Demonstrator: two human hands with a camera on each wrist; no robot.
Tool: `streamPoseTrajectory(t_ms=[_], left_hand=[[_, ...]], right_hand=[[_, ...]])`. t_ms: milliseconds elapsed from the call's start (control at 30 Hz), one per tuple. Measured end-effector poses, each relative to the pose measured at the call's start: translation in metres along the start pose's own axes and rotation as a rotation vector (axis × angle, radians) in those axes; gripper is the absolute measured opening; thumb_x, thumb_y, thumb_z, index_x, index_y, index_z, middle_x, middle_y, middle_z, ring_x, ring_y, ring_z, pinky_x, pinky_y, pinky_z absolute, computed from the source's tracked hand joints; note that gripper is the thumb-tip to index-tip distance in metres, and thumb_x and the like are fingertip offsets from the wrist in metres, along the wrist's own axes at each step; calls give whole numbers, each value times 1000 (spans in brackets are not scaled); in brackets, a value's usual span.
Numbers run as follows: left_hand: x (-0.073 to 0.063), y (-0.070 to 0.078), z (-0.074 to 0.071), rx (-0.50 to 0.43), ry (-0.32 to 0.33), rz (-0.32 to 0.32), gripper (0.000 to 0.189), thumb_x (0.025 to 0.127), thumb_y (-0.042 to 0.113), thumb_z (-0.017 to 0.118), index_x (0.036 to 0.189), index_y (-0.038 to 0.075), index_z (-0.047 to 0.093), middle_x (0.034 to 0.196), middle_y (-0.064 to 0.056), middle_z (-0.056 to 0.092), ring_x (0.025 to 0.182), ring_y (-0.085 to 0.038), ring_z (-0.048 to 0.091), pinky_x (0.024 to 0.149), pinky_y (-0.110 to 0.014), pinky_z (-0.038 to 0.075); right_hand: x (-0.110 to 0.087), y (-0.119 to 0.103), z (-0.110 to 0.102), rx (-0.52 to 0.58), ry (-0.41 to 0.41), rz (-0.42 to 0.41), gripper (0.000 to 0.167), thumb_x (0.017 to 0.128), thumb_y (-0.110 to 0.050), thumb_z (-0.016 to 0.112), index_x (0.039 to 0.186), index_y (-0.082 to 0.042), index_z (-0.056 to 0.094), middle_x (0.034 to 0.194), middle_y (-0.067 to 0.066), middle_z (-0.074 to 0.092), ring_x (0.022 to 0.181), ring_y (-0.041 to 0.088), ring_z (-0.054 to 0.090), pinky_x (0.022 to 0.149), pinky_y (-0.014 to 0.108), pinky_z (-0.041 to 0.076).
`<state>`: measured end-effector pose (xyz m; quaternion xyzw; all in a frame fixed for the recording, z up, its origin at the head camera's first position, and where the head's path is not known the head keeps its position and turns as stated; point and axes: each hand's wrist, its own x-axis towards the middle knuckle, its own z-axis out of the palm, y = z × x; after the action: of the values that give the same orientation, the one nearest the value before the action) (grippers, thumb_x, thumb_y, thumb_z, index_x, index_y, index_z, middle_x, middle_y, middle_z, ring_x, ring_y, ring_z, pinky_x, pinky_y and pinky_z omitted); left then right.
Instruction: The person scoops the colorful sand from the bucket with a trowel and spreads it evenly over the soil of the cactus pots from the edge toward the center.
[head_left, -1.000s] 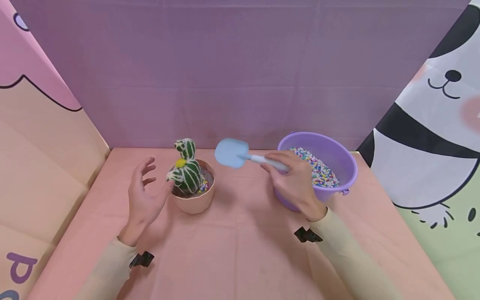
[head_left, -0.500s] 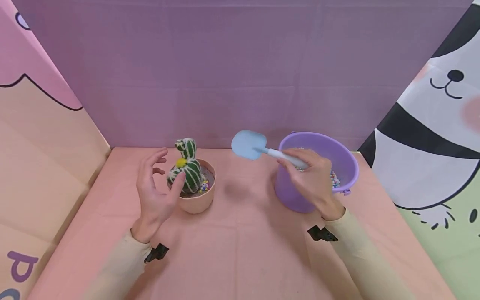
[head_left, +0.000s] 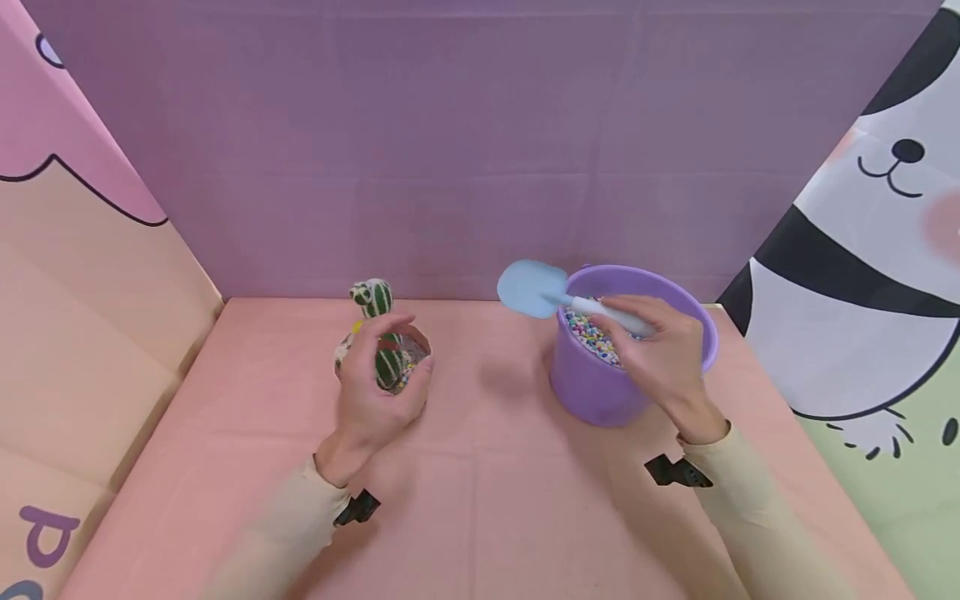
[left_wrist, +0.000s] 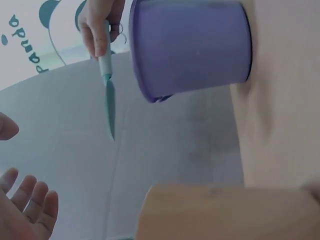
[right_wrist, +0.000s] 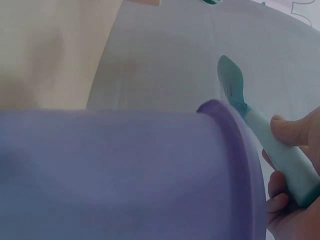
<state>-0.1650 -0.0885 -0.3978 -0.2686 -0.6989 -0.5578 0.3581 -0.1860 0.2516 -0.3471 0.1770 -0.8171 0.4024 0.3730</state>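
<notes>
My right hand (head_left: pixel 667 354) grips the white handle of a toy shovel with a light blue blade (head_left: pixel 531 289). The hand is over the purple bucket (head_left: pixel 596 396), and the blade points left past its rim. Small multicoloured beads (head_left: pixel 588 335) lie in the bucket. My left hand (head_left: pixel 375 396) hovers at the potted cactus (head_left: pixel 378 297), its fingers apart and loosely curved. In the head view it covers much of the plant and pot. The left wrist view shows the peach pot (left_wrist: pixel 220 215) apart from these fingers (left_wrist: pixel 37 200). A few beads lie on the soil beside the cactus.
A pink cloth (head_left: pixel 480 500) covers the table. Behind it rises a purple cloth backdrop (head_left: pixel 480 150). Printed panels stand on both sides, with a panda (head_left: pixel 892 250) on the right one. Between pot and bucket the shovel casts a shadow.
My right hand has moved right with the shovel, from the bucket's left side to over it. My left hand has moved right, from beside the cactus to in front of it.
</notes>
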Motion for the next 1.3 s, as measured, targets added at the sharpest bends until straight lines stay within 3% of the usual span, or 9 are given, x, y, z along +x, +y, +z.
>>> streamPoseTrajectory(t_ms=[133, 300, 467, 633, 733, 867, 1067, 1167, 1300], left_hand=[[0, 2, 19, -4, -78, -84, 52, 90, 8, 78, 139, 7, 61, 118, -10, 68, 100, -21, 64, 87, -30, 54], [4, -1, 44, 2, -140, -155, 52, 92, 12, 78, 140, 7, 60, 132, -10, 66, 115, -25, 63, 93, -40, 57], [5, -10, 59, 58, -226, -227, 50, 94, 20, 78, 140, 10, 62, 134, -6, 66, 118, -23, 62, 98, -41, 57], [5, -19, 70, 101, -285, -295, 50, 95, 27, 77, 141, 15, 63, 134, -3, 66, 119, -22, 62, 97, -41, 57], [6, -23, 76, 116, -314, -304, 51, 94, 30, 77, 142, 15, 63, 137, -2, 66, 122, -23, 61, 97, -41, 57], [10, -25, 86, 127, -365, -303, 55, 94, 33, 77, 145, 17, 62, 144, -2, 62, 128, -24, 60, 100, -42, 56], [17, -22, 107, 176, -445, -297, 62, 95, 38, 75, 150, 17, 59, 157, -3, 57, 147, -23, 51, 120, -47, 45], [19, -19, 119, 201, -474, -314, 65, 95, 44, 73, 153, 17, 57, 160, -2, 55, 152, -23, 46, 127, -47, 37], [22, -15, 134, 206, -511, -349, 71, 95, 52, 71, 156, 20, 54, 161, 3, 54, 154, -22, 44, 128, -47, 36]], right_hand=[[1, 2, -12, -27, -9, 60, 23, 82, 0, 89, 104, -6, 86, 98, 16, 82, 91, -16, 65, 80, 6, 47], [3, 5, -21, -49, -17, 128, 23, 84, -4, 89, 106, -9, 86, 101, 18, 81, 90, -15, 65, 80, 7, 47], [4, 11, -27, -78, -9, 92, 21, 82, -2, 89, 103, -5, 86, 95, 19, 81, 82, -18, 63, 73, 6, 46], [4, 15, -37, -123, -4, 123, 19, 84, -5, 88, 102, -8, 86, 91, -6, 82, 75, -17, 62, 66, 7, 44], [6, 16, -41, -131, -15, 163, 19, 86, -9, 88, 105, -7, 86, 97, -5, 82, 86, -16, 64, 74, 6, 47], [9, 19, -44, -152, -13, 180, 21, 87, -12, 87, 107, -6, 85, 106, 17, 81, 93, -17, 62, 78, 4, 47], [12, 28, -56, -231, -18, 208, 22, 86, -17, 89, 106, -9, 86, 104, 18, 82, 80, -22, 59, 66, 2, 44], [12, 31, -62, -268, -43, 237, 23, 86, -23, 89, 106, -12, 86, 98, 3, 83, 76, -20, 58, 65, 5, 44], [12, 35, -69, -302, -74, 252, 22, 87, -26, 88, 105, -13, 87, 90, -34, 68, 74, -18, 58, 61, 7, 43]])
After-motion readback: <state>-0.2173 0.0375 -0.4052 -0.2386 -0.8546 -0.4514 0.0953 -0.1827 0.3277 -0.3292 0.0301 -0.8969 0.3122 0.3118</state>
